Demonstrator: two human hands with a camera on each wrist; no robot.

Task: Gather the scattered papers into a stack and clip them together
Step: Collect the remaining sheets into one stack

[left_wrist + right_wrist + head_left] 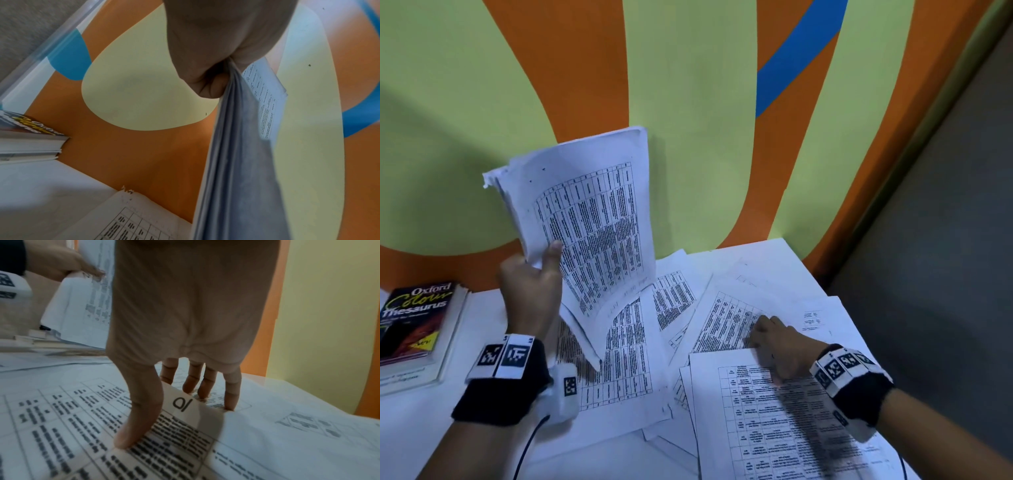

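Meanwhile the left hand [530,294] gripped a raised bundle of white printed sheets [592,219] above the white table [421,428]; the right hand [780,346], fingers spread flat, pressed loose printed table pages [763,411] scattered there, near a black thesaurus book [414,322].

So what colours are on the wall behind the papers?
The wall has orange and pale yellow-green curvy stripes, plus a blue band. The head view shows it best.

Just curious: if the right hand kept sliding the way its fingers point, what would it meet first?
Probably more loose sheets lying on the table beyond the right hand, then the painted wall; depth is hard to judge.
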